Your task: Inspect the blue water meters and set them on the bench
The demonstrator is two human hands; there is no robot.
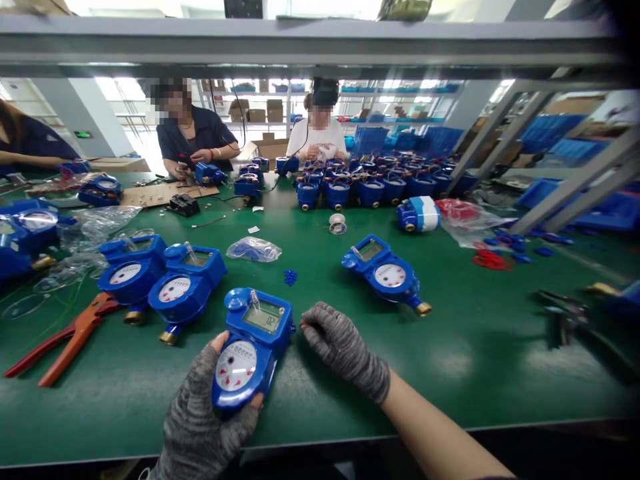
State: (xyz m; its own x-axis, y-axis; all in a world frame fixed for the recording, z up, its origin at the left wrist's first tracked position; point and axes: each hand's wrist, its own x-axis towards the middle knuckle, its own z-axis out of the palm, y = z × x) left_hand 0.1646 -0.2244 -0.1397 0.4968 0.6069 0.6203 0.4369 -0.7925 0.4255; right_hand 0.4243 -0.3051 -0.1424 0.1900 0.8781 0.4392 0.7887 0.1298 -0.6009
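Observation:
A blue water meter (239, 363) with a round white dial and a small grey display lies tilted near the front of the table. Grey fingerless gloves cover both hands. My left hand (205, 407) grips the meter's lower body, thumb on the near right side and fingers along the left. Just off the meter's right side, by a small blue part on its edge, my right hand (337, 340) is closed in a pinch; whatever its fingertips hold is hidden. Small blue pieces (290, 277) lie beyond the meter, beside a clear bag (254, 249) of similar blue pieces.
Two similar meters (175, 290) stand to the left, near orange-handled cutters (75, 340). Another meter (387, 273) lies at right. Farther off are a wire spool (337, 224), rows of meters (370, 190) and co-workers (195, 140). Dark pliers (565, 313) rest at far right.

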